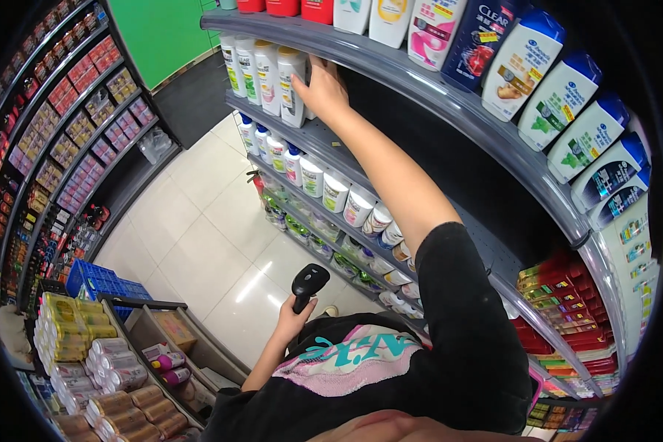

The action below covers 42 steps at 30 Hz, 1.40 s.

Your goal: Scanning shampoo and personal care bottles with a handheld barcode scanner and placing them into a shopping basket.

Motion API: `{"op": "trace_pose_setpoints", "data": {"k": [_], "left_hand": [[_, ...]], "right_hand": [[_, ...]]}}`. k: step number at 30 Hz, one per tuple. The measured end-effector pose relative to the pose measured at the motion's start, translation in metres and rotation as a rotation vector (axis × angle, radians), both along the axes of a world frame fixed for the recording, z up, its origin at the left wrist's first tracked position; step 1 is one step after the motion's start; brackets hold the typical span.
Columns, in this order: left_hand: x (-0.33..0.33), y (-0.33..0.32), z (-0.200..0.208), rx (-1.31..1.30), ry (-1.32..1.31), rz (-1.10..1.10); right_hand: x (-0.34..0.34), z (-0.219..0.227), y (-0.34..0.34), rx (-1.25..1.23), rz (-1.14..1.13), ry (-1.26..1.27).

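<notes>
Looking along the grey shelf (pixel 313 134) from afar, I see an end bottle (pixel 292 92) standing upright beside other white bottles (pixel 266 77), just left of my right hand (pixel 327 94). That thumb lies against its side; the other fingers are partly hidden, so I can't tell whether they pinch it. Lower down, my left hand (pixel 295 318) has its fingers wrapped around a black scanner (pixel 311 278).

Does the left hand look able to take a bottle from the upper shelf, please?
Probably not: the left hand is occupied with a black scanner, well away from the upper shelf.
</notes>
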<state>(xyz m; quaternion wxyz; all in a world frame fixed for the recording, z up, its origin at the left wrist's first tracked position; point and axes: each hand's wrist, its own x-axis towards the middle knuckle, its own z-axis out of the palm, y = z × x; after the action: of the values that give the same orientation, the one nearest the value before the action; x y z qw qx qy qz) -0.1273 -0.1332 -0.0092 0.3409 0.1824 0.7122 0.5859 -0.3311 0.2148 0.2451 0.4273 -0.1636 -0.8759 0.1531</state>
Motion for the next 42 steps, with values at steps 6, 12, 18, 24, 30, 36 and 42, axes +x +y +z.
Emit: {"op": "trace_pose_setpoints", "data": {"k": [6, 12, 18, 24, 30, 36, 42], "left_hand": [[-0.003, 0.0, -0.001, 0.023, -0.01, 0.006], [-0.013, 0.006, -0.006, 0.054, 0.064, -0.022], [-0.014, 0.01, -0.007, 0.082, 0.06, -0.062], [-0.012, 0.012, -0.001, 0.06, 0.014, -0.099], [-0.006, 0.019, -0.004, 0.067, 0.053, -0.156], [0.005, 0.037, 0.001, 0.044, 0.016, -0.216], [0.019, 0.064, 0.002, 0.057, -0.13, -0.282]], "right_hand": [[-0.009, 0.005, -0.004, -0.102, 0.005, -0.115], [-0.005, 0.007, -0.006, 0.01, -0.021, -0.006], [-0.009, 0.003, -0.011, -0.009, -0.034, 0.078], [0.01, 0.005, -0.022, -0.132, 0.086, 0.069], [0.061, 0.005, -0.015, -0.065, 0.107, -0.083], [0.212, -0.021, -0.034, 0.308, 0.372, 0.048], [0.435, -0.012, -0.071, 0.708, 0.348, -0.344]]}}
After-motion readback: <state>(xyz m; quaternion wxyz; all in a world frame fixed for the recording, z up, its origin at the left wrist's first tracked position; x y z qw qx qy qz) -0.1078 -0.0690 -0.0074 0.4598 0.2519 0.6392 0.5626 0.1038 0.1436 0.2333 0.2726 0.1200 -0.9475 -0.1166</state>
